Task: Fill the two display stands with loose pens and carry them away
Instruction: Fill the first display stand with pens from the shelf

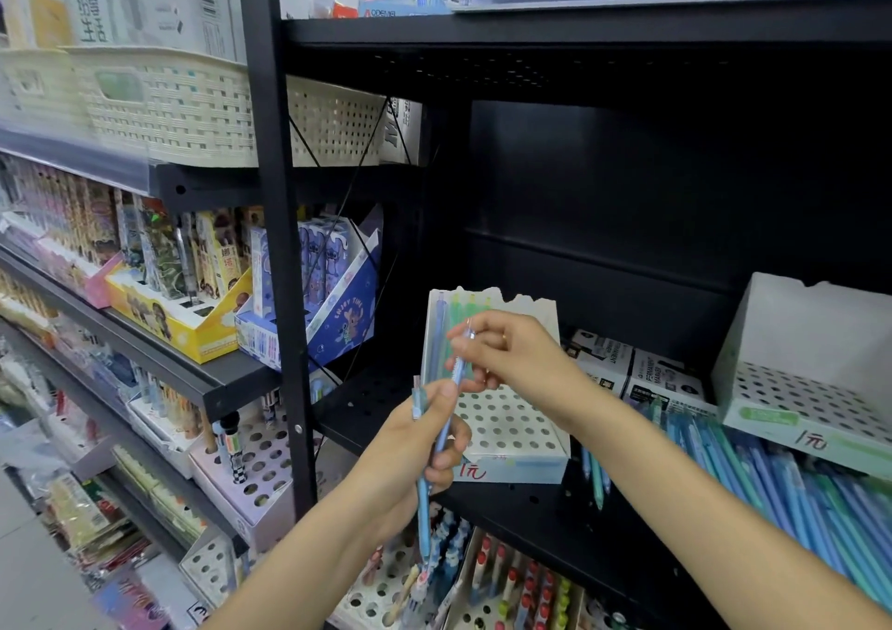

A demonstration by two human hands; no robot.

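Your left hand [425, 441] grips a few blue pens [424, 499]. Your right hand [507, 354] pinches one pen [458, 364] in front of the near stand [511, 431]; the other stand [796, 388] sits far right.

Even, diffuse light from above; no hard shadows. Black shelf unit [627, 185] interior, centre to upper right, dim and nearly detailless. Motion blur smears baskets [164, 103] and boxes, upper left. Wide-angle bowing along frame edges. Centre hands moderately sharp; lower left soft.
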